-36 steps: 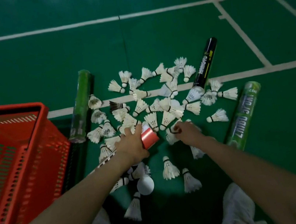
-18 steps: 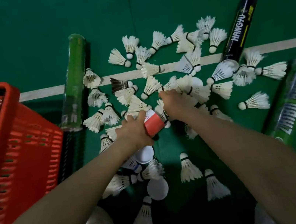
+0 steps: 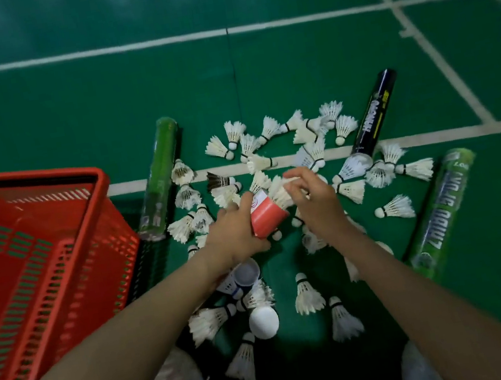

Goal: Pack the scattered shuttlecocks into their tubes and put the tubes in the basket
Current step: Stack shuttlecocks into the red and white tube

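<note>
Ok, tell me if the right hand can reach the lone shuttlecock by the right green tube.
Probably yes, once freed: the right hand pinches a second shuttlecock at the red tube; the lone shuttlecock lies uncovered to its right.

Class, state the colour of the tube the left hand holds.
Red tube, white end; head view.
</note>
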